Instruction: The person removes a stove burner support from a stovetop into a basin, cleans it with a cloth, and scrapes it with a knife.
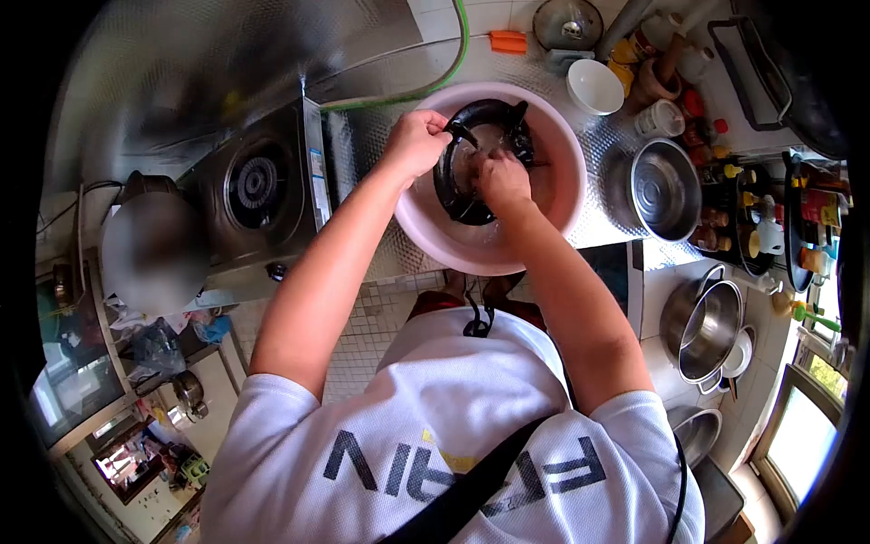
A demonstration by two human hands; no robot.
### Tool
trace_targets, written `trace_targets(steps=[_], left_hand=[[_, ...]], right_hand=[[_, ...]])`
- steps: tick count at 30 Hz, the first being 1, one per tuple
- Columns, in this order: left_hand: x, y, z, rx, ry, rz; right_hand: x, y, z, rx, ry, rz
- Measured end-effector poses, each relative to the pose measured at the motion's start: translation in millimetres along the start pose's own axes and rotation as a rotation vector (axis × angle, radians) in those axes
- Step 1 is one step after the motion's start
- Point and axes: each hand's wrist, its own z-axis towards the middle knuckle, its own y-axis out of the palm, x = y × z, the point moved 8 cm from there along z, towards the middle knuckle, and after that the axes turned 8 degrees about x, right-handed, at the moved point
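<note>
A pink basin with cloudy water stands on the metal-covered counter in front of me. Inside it a black ring-shaped pot support from a gas stove, with prongs on it, leans in the water. My left hand is closed on a prong at the ring's upper left, over the basin. Within the ring's opening, my right hand is low near the water, its fingers bent and bunched. Whatever those fingers hold is hidden from this view.
A gas burner sits left of the basin. To the right are a metal pan, a white bowl, and several bottles and jars. An orange object and a green hose lie behind. Steel pots stand lower right.
</note>
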Motion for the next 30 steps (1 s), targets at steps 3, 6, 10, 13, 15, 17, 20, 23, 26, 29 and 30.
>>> trace_targets(steps=[3,6,10,13,15,17,20,23,26,29,30], left_hand=[[0.1,1.3,-0.5,-0.044,-0.006,0.035],[-9.4,-6.3,-2.8,-0.03,-0.056,0.048],[-46.0,-6.7,-5.7,-0.003,-0.185,-0.03],[-51.1,-6.6,-16.7,-0.007,-0.249,-0.098],[-51.7,-4.9,-23.5,-0.011,-0.31,-0.16],[-52.8,-3.8,-28.3,0.0,-0.303,-0.207],[-49.3,-7.5,-32.8,0.055,-0.268,-0.227],[-57.9,-6.3,-28.4,0.058,-0.269,-0.245],[-61.7,-5.1,-29.0,0.075,-0.278,-0.249],[-62.6,-2.8,-31.9,0.077,-0.284,-0.215],[-66.1,-0.8,-32.7,0.062,-0.288,-0.233]], right_hand=[[13.9,6.8,8.8,-0.153,0.16,0.301],[16.7,-26.3,2.0,0.002,0.304,0.801],[-16.9,-19.0,-12.7,-0.126,0.416,1.134],[-9.7,11.2,-8.4,-0.16,0.58,1.132],[-3.2,23.0,-9.3,-0.096,0.707,1.267],[-1.1,33.9,-10.6,-0.061,0.802,1.405],[1.2,38.1,-6.3,0.077,0.706,1.431],[-17.5,22.1,-11.2,-0.138,0.572,1.525],[-17.7,23.9,-14.0,-0.198,0.411,1.449],[-10.4,33.8,-7.9,-0.045,0.39,1.337],[-12.5,32.5,-4.2,0.038,0.385,1.422]])
